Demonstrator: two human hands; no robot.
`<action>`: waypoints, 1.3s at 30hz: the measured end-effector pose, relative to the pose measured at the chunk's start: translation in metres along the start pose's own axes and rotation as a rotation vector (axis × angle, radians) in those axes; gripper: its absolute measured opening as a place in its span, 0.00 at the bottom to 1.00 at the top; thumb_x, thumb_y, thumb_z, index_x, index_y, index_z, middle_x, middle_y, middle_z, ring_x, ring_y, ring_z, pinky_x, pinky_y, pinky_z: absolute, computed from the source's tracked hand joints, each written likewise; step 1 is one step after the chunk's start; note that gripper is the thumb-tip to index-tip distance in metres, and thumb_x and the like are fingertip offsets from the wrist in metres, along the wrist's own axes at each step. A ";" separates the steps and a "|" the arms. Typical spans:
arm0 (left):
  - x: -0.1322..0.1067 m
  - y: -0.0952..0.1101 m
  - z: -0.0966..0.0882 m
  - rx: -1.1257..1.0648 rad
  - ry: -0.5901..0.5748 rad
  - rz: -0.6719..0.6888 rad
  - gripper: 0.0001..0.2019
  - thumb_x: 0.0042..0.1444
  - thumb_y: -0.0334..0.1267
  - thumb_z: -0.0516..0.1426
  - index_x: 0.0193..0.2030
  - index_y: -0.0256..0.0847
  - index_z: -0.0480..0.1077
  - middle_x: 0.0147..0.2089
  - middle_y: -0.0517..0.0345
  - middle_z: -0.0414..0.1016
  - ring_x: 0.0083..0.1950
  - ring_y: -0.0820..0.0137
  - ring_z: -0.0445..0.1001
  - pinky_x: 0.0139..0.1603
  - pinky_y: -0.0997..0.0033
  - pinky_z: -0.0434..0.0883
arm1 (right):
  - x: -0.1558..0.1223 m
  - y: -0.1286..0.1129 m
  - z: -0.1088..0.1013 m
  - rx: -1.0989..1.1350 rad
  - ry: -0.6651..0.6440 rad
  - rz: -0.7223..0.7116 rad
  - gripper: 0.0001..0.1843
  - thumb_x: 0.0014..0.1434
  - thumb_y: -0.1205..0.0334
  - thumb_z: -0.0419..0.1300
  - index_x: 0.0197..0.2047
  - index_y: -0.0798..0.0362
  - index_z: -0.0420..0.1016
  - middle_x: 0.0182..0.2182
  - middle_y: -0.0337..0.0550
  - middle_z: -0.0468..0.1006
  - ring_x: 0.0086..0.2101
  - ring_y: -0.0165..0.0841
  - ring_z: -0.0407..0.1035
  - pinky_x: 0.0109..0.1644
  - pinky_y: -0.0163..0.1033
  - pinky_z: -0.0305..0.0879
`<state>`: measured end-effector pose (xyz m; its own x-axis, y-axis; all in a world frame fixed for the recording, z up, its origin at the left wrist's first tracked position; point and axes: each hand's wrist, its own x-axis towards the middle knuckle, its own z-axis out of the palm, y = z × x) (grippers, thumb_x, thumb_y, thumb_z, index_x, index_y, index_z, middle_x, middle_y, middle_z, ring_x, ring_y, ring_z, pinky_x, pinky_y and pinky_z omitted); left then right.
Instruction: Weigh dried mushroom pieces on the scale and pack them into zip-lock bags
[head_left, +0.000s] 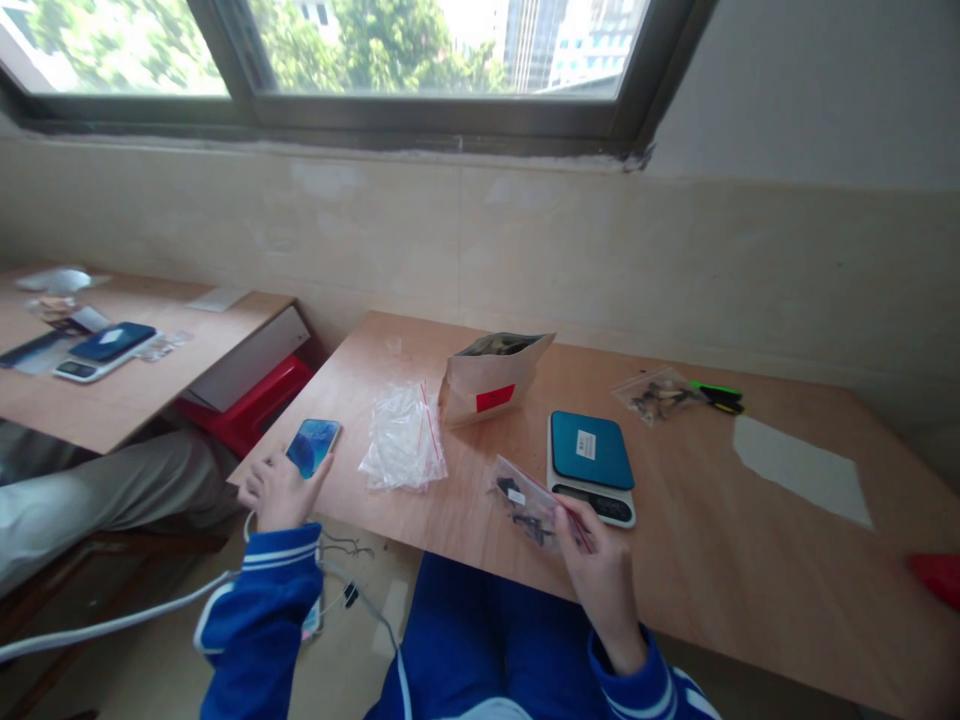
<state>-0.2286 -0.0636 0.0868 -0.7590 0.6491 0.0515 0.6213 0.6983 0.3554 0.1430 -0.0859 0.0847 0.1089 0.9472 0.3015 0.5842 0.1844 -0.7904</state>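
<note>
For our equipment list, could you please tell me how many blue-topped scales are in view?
2: the nearer scale is on the near table, just beyond the right hand; the farther scale is on the left-hand table. No others show.

You see everything through one camera worn on your head, facing forward and down. It sits above the near side of your tabletop (697, 560), high enough to look down on its surface and close enough to bring in your left grip (279, 490), your right grip (600, 568) and, at the near edge, your lap (487, 630). The middle of the view falls on a paper pouch (495, 375). Beyond the far edge, it takes in the wall (457, 230) and the lower part of a window (442, 50); on the left, it reaches a second tabletop (150, 400).
</note>
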 end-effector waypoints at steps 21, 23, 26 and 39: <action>-0.170 0.118 0.067 -1.113 -0.850 0.309 0.21 0.52 0.59 0.54 0.25 0.42 0.61 0.20 0.63 0.66 0.23 0.72 0.67 0.26 0.72 0.65 | -0.001 -0.003 0.034 0.404 -0.317 0.083 0.14 0.65 0.51 0.51 0.40 0.52 0.69 0.34 0.46 0.81 0.35 0.36 0.78 0.38 0.38 0.76; -0.170 0.117 0.064 -1.101 -0.848 0.361 0.20 0.54 0.57 0.54 0.25 0.41 0.61 0.21 0.64 0.65 0.24 0.73 0.66 0.27 0.73 0.64 | 0.001 -0.004 0.030 0.451 -0.374 0.104 0.13 0.63 0.50 0.54 0.39 0.51 0.69 0.34 0.45 0.81 0.36 0.36 0.78 0.38 0.38 0.76; -0.170 0.115 0.058 -1.092 -0.823 0.444 0.20 0.56 0.54 0.53 0.24 0.41 0.59 0.22 0.64 0.61 0.26 0.74 0.63 0.28 0.73 0.61 | 0.005 -0.005 0.022 0.423 -0.419 0.092 0.12 0.61 0.51 0.57 0.37 0.52 0.71 0.33 0.43 0.81 0.36 0.36 0.78 0.41 0.39 0.75; -0.171 0.111 0.029 -0.930 -0.705 0.651 0.19 0.57 0.47 0.52 0.19 0.42 0.56 0.18 0.63 0.58 0.22 0.74 0.60 0.26 0.72 0.56 | 0.024 -0.001 0.019 0.379 -0.035 0.165 0.16 0.57 0.48 0.59 0.31 0.53 0.71 0.28 0.46 0.81 0.28 0.36 0.76 0.33 0.39 0.73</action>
<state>-0.0244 -0.0886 0.0905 0.0597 0.9962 0.0634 0.2529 -0.0766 0.9645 0.1299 -0.0581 0.0825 0.1448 0.9794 0.1409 0.2232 0.1064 -0.9690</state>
